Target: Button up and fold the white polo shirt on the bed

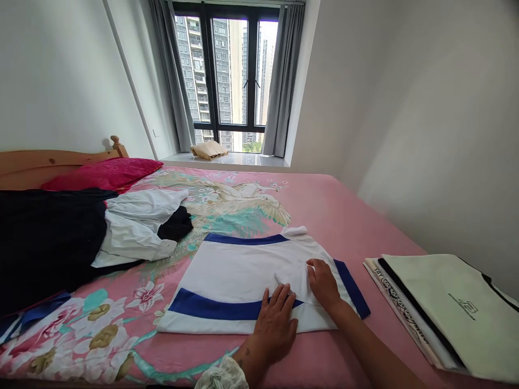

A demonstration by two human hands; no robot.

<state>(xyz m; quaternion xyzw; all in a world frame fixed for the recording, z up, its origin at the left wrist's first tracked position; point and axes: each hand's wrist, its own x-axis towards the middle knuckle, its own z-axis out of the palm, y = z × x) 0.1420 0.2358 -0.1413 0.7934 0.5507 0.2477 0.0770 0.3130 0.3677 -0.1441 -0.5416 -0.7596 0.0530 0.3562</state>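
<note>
A white shirt with blue bands lies on its side on the bed, partly folded, its collar at the far edge. My left hand rests palm down on the near side of the shirt, over the lower blue band, with its fingers stretched out. Just right of it, my right hand has its fingers bent together at the shirt's upper part, seemingly pinching the cloth; the fingertips are partly hidden. Small creases show in the fabric between the two hands.
On the right lies a neat stack of folded clothes, a pale green one on top. Black clothing and white clothing are heaped at left, near a red pillow. A beige folded cloth sits on the windowsill.
</note>
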